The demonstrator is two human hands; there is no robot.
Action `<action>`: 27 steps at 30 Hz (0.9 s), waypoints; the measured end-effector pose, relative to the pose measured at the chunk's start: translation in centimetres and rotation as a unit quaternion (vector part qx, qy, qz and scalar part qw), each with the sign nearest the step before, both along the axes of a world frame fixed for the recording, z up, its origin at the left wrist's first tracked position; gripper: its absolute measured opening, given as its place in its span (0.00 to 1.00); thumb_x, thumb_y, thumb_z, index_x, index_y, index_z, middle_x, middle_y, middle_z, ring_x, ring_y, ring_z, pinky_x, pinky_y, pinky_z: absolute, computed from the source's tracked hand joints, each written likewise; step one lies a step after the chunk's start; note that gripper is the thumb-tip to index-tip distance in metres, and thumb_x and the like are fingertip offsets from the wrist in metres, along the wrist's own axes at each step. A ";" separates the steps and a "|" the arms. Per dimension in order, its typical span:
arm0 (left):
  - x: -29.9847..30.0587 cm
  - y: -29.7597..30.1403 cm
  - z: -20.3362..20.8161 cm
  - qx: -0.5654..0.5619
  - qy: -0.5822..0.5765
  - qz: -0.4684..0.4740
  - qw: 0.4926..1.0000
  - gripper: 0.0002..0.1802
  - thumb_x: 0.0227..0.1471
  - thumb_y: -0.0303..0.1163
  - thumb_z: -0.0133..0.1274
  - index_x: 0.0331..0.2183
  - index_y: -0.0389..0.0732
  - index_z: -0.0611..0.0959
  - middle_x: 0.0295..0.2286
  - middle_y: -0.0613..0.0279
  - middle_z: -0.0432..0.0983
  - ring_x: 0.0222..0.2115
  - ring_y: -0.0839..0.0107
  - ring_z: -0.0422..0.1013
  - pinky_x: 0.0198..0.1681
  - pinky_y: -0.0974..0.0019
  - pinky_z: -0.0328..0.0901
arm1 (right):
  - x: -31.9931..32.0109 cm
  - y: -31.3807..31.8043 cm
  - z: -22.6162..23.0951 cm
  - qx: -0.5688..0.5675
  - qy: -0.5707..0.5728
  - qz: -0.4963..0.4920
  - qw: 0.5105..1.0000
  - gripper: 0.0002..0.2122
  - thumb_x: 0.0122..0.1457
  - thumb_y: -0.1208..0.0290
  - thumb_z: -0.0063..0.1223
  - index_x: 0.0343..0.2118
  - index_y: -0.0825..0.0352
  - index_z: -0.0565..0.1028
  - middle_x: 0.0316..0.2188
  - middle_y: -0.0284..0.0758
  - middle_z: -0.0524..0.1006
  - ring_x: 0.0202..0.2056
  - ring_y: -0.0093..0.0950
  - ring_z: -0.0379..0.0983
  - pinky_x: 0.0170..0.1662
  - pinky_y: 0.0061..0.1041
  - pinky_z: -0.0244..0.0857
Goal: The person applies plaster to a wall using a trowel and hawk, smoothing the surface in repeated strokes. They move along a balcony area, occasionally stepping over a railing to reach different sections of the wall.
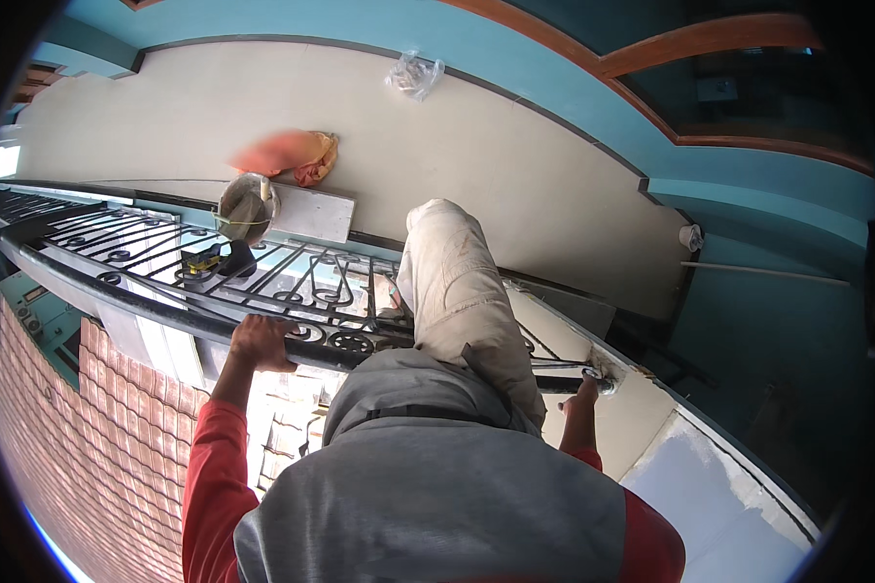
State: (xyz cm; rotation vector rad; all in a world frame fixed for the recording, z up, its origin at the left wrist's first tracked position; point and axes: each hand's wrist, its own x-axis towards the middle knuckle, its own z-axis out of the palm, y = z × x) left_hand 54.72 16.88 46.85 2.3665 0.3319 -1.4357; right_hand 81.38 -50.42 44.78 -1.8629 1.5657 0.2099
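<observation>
A black wrought-iron railing with scrollwork and a thick rounded handrail runs from the far left to the wall on the right. My left hand is closed over the handrail left of my body, its fingers wrapped on top. Beyond my right hip, my right hand grips the rail's right end close to the wall, partly hidden from above. One leg in beige trousers is across the railing, its knee over the balcony side. My other leg is hidden beneath my grey vest.
On the balcony floor stand a bucket, a pale board and an orange bag. A clear plastic bag lies by the blue wall. A yellow-black tool shows near the bars. Tiled roof drops away outside, lower left.
</observation>
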 end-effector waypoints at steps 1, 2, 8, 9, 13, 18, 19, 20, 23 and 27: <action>0.2 -0.1 0.0 0.005 -0.004 0.001 1.000 0.47 0.39 0.63 0.68 0.61 0.63 0.78 0.51 0.52 0.81 0.55 0.54 0.76 0.63 0.51 0.66 | 0.3 -1.3 -2.0 0.043 -0.034 -0.027 0.998 0.31 0.60 0.55 0.62 0.64 0.62 0.68 0.53 0.44 0.77 0.51 0.42 0.77 0.49 0.55 0.73; 0.2 -0.2 0.1 0.010 -0.004 0.001 1.000 0.46 0.38 0.62 0.69 0.61 0.64 0.78 0.51 0.51 0.81 0.53 0.53 0.77 0.61 0.51 0.67 | 0.4 -2.4 -3.5 0.077 -0.067 -0.058 0.993 0.29 0.61 0.57 0.62 0.63 0.60 0.68 0.50 0.43 0.78 0.47 0.40 0.78 0.45 0.53 0.75; 0.7 -0.9 0.1 0.019 0.019 -0.008 1.000 0.48 0.35 0.56 0.70 0.60 0.61 0.79 0.56 0.62 0.79 0.57 0.56 0.74 0.64 0.51 0.64 | 0.8 -6.1 -6.8 0.154 -0.107 -0.162 0.969 0.15 0.63 0.65 0.60 0.49 0.62 0.69 0.30 0.36 0.75 0.29 0.34 0.76 0.38 0.37 0.78; 0.8 -0.8 0.2 0.024 0.014 -0.012 1.000 0.47 0.35 0.55 0.70 0.61 0.61 0.78 0.56 0.62 0.79 0.57 0.56 0.74 0.65 0.51 0.64 | 0.5 -5.9 -6.8 0.156 -0.116 -0.158 0.968 0.15 0.63 0.65 0.60 0.48 0.62 0.69 0.30 0.36 0.74 0.29 0.33 0.76 0.38 0.36 0.78; 1.0 -1.0 0.3 0.032 0.018 -0.008 0.999 0.46 0.35 0.50 0.72 0.60 0.61 0.79 0.53 0.60 0.81 0.56 0.57 0.75 0.64 0.50 0.64 | -0.4 -5.1 -6.1 0.174 -0.107 -0.133 0.970 0.12 0.64 0.65 0.61 0.43 0.62 0.70 0.30 0.33 0.73 0.32 0.31 0.75 0.40 0.35 0.78; 1.0 -1.2 0.0 0.023 0.047 -0.002 0.999 0.44 0.36 0.46 0.72 0.59 0.60 0.79 0.53 0.62 0.81 0.55 0.57 0.75 0.62 0.50 0.65 | -0.7 -5.1 -5.6 0.210 -0.064 -0.129 0.967 0.12 0.64 0.63 0.61 0.43 0.61 0.71 0.31 0.32 0.73 0.34 0.31 0.76 0.44 0.36 0.77; 1.0 -1.2 -0.1 0.024 0.051 0.001 0.998 0.43 0.36 0.45 0.72 0.59 0.60 0.79 0.53 0.63 0.81 0.55 0.57 0.75 0.62 0.50 0.64 | -0.6 -5.3 -5.7 0.223 -0.059 -0.138 0.963 0.12 0.64 0.63 0.61 0.43 0.61 0.71 0.32 0.32 0.74 0.35 0.31 0.77 0.44 0.35 0.77; 0.7 -1.4 -0.1 0.020 0.014 -0.013 1.000 0.43 0.38 0.43 0.71 0.60 0.61 0.79 0.53 0.66 0.81 0.58 0.59 0.73 0.63 0.48 0.63 | -0.7 -5.5 -5.7 0.234 -0.053 -0.145 0.960 0.12 0.64 0.63 0.61 0.43 0.61 0.71 0.32 0.32 0.74 0.35 0.31 0.77 0.44 0.35 0.77; 0.8 -1.4 -0.5 0.023 0.055 -0.031 0.998 0.49 0.40 0.39 0.70 0.66 0.69 0.73 0.68 0.65 0.65 0.68 0.59 0.61 0.72 0.40 0.52 | -0.8 -6.1 -5.9 0.252 -0.030 -0.158 0.954 0.15 0.63 0.63 0.62 0.47 0.61 0.71 0.36 0.34 0.75 0.38 0.32 0.78 0.47 0.34 0.78; 0.7 -2.0 -0.5 0.057 0.067 -0.022 0.996 0.50 0.43 0.32 0.65 0.67 0.74 0.70 0.71 0.64 0.59 0.71 0.57 0.56 0.74 0.33 0.43 | -0.9 -7.3 -6.5 0.258 0.001 -0.151 0.954 0.19 0.63 0.62 0.61 0.52 0.60 0.68 0.41 0.37 0.76 0.40 0.33 0.79 0.49 0.36 0.78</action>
